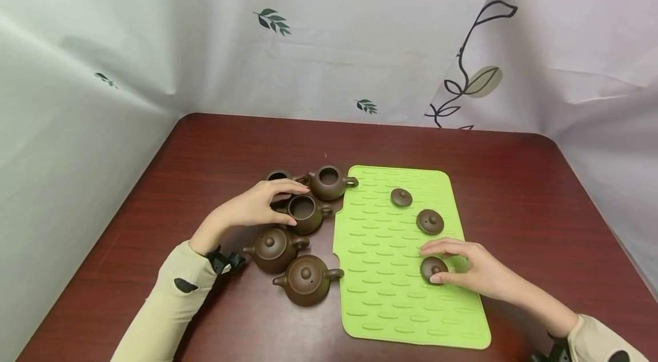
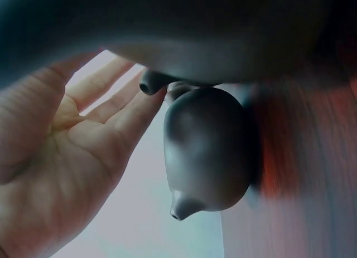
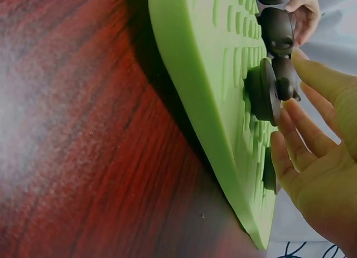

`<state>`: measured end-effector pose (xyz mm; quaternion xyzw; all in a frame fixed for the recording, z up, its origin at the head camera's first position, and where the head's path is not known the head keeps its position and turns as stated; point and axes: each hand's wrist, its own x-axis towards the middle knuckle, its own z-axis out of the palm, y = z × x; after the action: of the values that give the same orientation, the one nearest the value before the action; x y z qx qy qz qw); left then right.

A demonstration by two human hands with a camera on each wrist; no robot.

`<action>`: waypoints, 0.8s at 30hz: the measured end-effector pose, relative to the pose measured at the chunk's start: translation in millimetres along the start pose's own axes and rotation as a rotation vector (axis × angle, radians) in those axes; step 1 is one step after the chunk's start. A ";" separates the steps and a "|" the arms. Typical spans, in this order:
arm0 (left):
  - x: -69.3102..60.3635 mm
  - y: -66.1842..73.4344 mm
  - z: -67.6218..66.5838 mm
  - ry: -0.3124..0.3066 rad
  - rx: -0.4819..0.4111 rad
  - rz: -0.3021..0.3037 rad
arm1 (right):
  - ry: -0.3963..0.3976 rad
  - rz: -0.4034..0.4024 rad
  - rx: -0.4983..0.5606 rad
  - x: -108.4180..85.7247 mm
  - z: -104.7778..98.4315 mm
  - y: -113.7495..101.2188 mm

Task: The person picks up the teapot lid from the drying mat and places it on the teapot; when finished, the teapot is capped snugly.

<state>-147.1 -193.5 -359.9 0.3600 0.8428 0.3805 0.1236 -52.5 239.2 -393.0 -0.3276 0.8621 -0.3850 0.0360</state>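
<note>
While a pale sheet (image 1: 334,65) printed with leaves hangs behind, a red-brown table (image 1: 128,236) bears a green mat (image 1: 380,270) right of its middle. The left hand (image 1: 257,202) grasps an open pot (image 1: 311,222), thumb and fingers on opposite sides of its mouth. The right hand (image 1: 478,270), over the mat, is not clenched; its fingers spread loosely about a lid (image 1: 429,268), which lies on the mat. Left of the mat, two lidded pots (image 1: 307,282) sit nearest the person, the grasped one just beyond, and two more uncovered pots (image 1: 326,193) farthest off. Two other lids (image 1: 430,221) lie on the mat, beyond the right hand's.
</note>
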 end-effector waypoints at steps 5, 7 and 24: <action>0.2 -3.2 -3.0 0.030 0.062 0.016 | 0.013 -0.026 0.005 -0.7 0.8 0.8; 0.4 -4.2 -5.7 0.059 0.095 0.024 | 0.014 -0.028 0.002 -0.2 0.5 0.7; -10.2 -26.8 -24.7 0.115 0.071 -0.250 | 0.062 0.026 0.016 1.0 -2.0 7.7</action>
<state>-165.6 -226.4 -363.3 0.2339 0.8997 0.3522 0.1086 -58.0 243.7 -396.7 -0.3042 0.8638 -0.4013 0.0170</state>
